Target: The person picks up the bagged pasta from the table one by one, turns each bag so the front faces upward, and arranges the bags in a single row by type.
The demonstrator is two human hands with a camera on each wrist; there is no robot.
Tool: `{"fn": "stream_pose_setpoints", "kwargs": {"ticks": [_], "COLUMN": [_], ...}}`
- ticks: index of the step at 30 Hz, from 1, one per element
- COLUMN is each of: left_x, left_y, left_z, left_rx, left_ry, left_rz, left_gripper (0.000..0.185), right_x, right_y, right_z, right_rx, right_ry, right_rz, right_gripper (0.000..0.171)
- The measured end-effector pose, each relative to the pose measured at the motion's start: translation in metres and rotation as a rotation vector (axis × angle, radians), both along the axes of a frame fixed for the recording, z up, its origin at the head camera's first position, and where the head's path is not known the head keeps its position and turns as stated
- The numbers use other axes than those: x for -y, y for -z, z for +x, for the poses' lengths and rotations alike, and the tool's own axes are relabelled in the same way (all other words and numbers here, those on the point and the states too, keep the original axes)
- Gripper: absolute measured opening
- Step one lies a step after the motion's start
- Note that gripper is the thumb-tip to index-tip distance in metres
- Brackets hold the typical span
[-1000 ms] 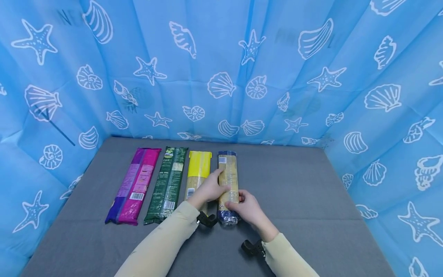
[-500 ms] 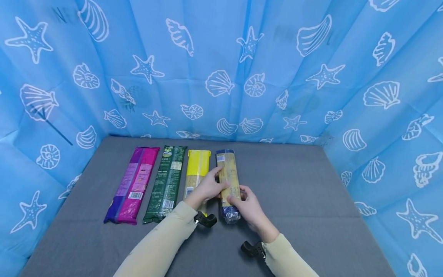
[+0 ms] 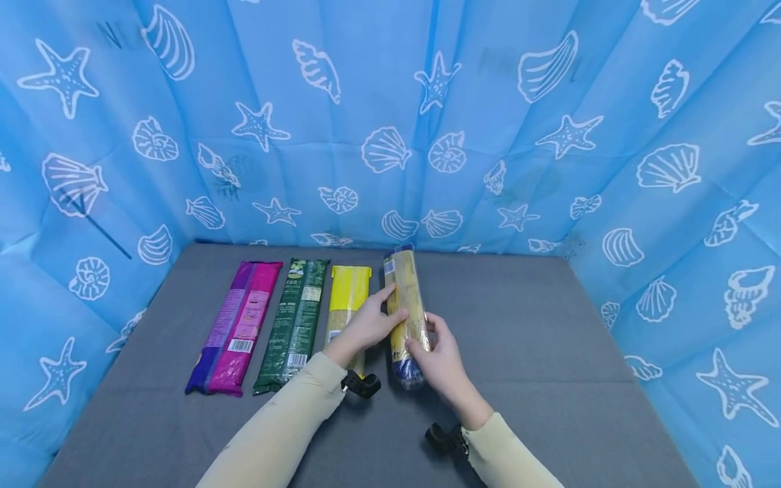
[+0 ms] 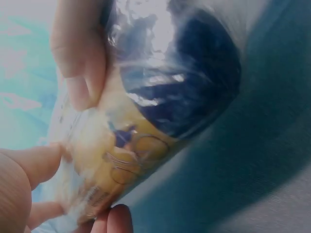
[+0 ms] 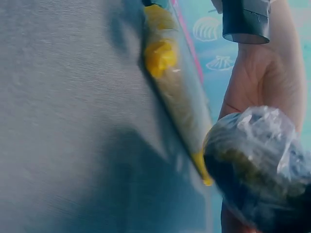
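Both hands hold a blue-ended spaghetti pack (image 3: 407, 295) raised and tilted over the table. My left hand (image 3: 369, 324) grips its left side around the middle, thumb on the upper face. Lower on the right side my right hand (image 3: 442, 354) grips it, the thumb pressing the front. In the left wrist view, the clear wrapper and dark blue end of the spaghetti pack (image 4: 184, 73) point toward the camera. That crinkled end of the spaghetti pack (image 5: 257, 165) hides most of the fingers in the right wrist view.
Left of the hands lie a yellow-topped pasta pack (image 3: 350, 288), partly under the left forearm, a green spaghetti pack (image 3: 293, 325) and a pink-purple pack (image 3: 234, 329). All rest on a grey cloth-covered table (image 3: 518, 339). A blue shell-print curtain (image 3: 390, 81) surrounds its back and sides.
The blue-ended spaghetti pack has come up off the table, its far end rising and its near end swinging slightly right. Both hands keep hold of it. The other packs stay put.
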State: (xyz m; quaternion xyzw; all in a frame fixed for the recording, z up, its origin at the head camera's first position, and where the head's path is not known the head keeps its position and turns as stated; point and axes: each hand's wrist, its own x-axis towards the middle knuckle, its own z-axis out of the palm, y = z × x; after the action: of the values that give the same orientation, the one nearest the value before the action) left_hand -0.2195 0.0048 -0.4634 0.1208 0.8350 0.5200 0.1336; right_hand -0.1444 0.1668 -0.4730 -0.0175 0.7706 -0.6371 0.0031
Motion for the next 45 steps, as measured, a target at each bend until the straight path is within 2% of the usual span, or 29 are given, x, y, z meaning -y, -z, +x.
{"fn": "stream_pose_setpoints", "kwargs": {"ticks": [4,8,11,15,19,23,26,30,36,40,45], "left_x": [0.001,0.003,0.006,0.011,0.014,0.014,0.014,0.013,0.013,0.014,0.017], "left_y": [-0.014,-0.021,-0.023,-0.023,-0.023,-0.021,-0.018,-0.014,-0.006,-0.004,-0.005], "left_z": [0.002,0.002,0.0,-0.002,0.0,0.002,0.004,0.007,0.009,0.009,0.01], "left_rx": [-0.03,-0.04,-0.022,0.016,0.036,0.084,0.131,0.196,0.26,0.261,0.242], "left_ry": [-0.004,-0.014,0.01,0.007,-0.038,-0.072,-0.125,-0.198,-0.245,-0.265,-0.269], "left_rz": [0.015,0.018,0.102,0.224,0.289,0.402,0.448,0.49,0.552,0.568,0.608], "left_gripper": [0.073,0.076,0.077,0.077,0.075,0.071,0.068,0.06,0.051,0.049,0.046], "right_x": [0.0,0.001,0.002,0.003,0.005,0.008,0.012,0.015,0.017,0.017,0.015], "right_y": [-0.011,-0.021,-0.028,-0.032,-0.032,-0.028,-0.025,-0.018,-0.013,-0.013,-0.013], "right_z": [0.0,0.003,0.004,0.005,0.006,0.008,0.009,0.011,0.015,0.018,0.022], "right_rx": [-0.058,-0.099,-0.168,-0.312,-0.491,-0.689,-0.791,-0.858,-0.856,-0.816,-0.745], "right_ry": [-0.005,-0.004,0.004,0.007,0.002,0.023,0.033,0.025,0.001,-0.028,-0.057], "right_rz": [0.08,0.182,0.313,0.533,0.762,0.993,1.1,1.163,1.192,1.153,1.054], "right_gripper": [0.055,0.056,0.056,0.057,0.058,0.057,0.055,0.051,0.05,0.054,0.058]}}
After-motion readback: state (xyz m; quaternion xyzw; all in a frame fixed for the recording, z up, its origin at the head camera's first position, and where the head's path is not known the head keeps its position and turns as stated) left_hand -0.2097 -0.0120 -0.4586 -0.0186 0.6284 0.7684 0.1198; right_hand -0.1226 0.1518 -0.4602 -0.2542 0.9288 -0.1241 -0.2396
